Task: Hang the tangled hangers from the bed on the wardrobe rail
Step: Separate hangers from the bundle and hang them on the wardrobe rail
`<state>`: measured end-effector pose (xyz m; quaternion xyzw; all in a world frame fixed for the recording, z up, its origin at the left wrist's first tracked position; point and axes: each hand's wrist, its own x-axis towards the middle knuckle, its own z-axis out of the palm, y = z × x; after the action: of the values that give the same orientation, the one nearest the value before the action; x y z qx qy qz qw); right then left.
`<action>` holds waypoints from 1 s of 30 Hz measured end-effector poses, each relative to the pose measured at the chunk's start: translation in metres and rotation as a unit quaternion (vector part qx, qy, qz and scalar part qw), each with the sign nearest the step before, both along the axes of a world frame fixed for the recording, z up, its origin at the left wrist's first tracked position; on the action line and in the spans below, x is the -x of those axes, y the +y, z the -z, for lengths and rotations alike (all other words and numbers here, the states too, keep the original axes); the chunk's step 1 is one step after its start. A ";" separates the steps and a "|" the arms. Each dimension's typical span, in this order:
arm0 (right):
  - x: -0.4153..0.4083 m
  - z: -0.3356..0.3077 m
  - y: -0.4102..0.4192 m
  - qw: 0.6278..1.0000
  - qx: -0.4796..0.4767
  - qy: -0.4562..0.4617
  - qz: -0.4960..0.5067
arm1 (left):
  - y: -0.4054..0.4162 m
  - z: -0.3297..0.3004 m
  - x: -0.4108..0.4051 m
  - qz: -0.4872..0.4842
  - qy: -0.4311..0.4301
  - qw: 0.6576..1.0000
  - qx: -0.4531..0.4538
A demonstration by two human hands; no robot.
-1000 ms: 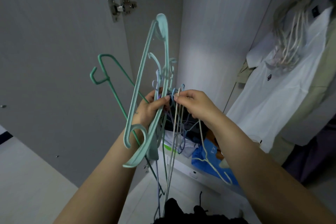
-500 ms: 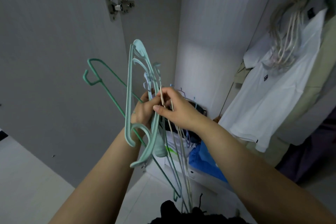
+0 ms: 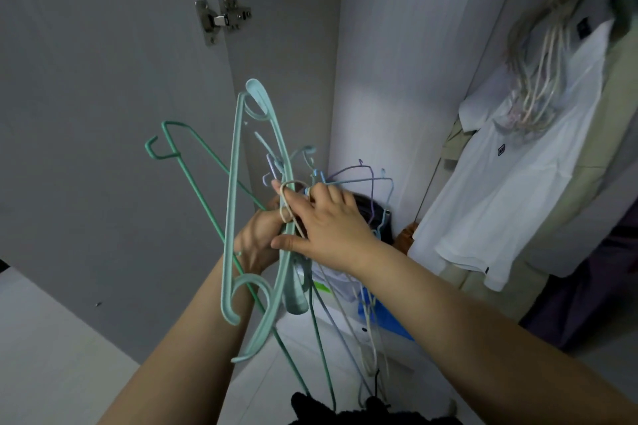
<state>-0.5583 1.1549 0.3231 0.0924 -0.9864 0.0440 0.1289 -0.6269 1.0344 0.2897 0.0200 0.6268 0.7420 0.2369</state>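
Tangled mint, green, lilac and cream hangers [image 3: 238,203], gripped by left hand [image 3: 255,241], right hand [image 3: 328,224] pinching.

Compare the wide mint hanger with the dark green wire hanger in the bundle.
The mint hanger is broad, flat and pale; the green wire hanger is thin, round and darker. The mint hanger's top rises higher; the wire one splays out leftward. Both are tangled in the bundle held by the left hand, with the right hand on it too.

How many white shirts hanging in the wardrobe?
1. A white short-sleeved shirt with a small dark chest logo hangs at the right, under a cluster of cream wire hangers. Beige garments behind it may hide others.
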 end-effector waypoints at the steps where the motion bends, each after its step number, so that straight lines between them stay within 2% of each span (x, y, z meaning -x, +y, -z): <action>1: 0.000 0.001 -0.001 0.999 0.043 0.000 0.000 | -0.002 0.004 0.005 0.000 0.040 0.999 -0.006; 3: 0.001 0.007 -0.003 0.975 0.219 0.035 0.000 | -0.008 -0.001 0.006 0.041 0.126 0.988 -0.078; 5: 0.004 0.010 -0.005 0.934 0.347 0.082 0.006 | -0.006 -0.007 0.002 0.072 0.086 0.987 -0.116; 9: 0.011 0.003 0.000 0.888 0.460 -0.018 -0.003 | -0.004 -0.006 0.005 0.074 0.150 0.984 -0.068; 11: 0.012 0.003 0.006 0.866 0.497 -0.046 -0.012 | -0.003 -0.004 0.005 0.058 0.148 0.985 -0.066; 13: 0.010 0.004 0.011 0.872 0.485 -0.063 -0.032 | -0.005 -0.002 0.003 0.047 0.146 0.984 -0.088; 15: 0.008 0.002 0.016 0.900 0.426 -0.072 -0.053 | -0.006 0.001 0.003 0.044 0.128 0.983 -0.127; 16: 0.008 0.001 0.018 0.906 0.414 -0.071 -0.053 | -0.006 0.000 0.004 0.041 0.115 0.985 -0.120; 18: 0.006 -0.001 0.018 0.902 0.429 -0.048 -0.017 | -0.009 -0.003 0.009 0.032 0.093 0.994 -0.048; 20: 0.007 0.003 0.018 0.918 0.395 -0.019 0.028 | -0.014 -0.001 0.017 0.065 0.112 0.992 -0.013; 22: 0.010 0.011 0.020 0.937 0.346 -0.019 0.048 | -0.014 -0.006 0.012 0.128 0.163 0.977 -0.050; 24: 0.017 0.022 0.027 0.921 0.383 -0.027 0.057 | -0.012 -0.011 0.007 0.148 0.167 0.970 -0.096; 27: 0.024 0.041 0.050 0.882 0.462 -0.022 0.094 | -0.015 -0.016 0.015 0.152 0.122 0.967 -0.167; 28: 0.025 0.048 0.059 0.879 0.465 -0.039 0.101 | -0.019 -0.019 0.018 0.160 0.105 0.966 -0.174; 30: 0.027 0.060 0.074 0.905 0.403 -0.087 0.101 | -0.025 -0.021 0.022 0.183 0.089 0.961 -0.187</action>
<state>-0.5850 1.2293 0.2632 -0.0722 -0.8958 0.4325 0.0728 -0.6488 1.0095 0.3107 0.2437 0.4812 0.7853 0.3040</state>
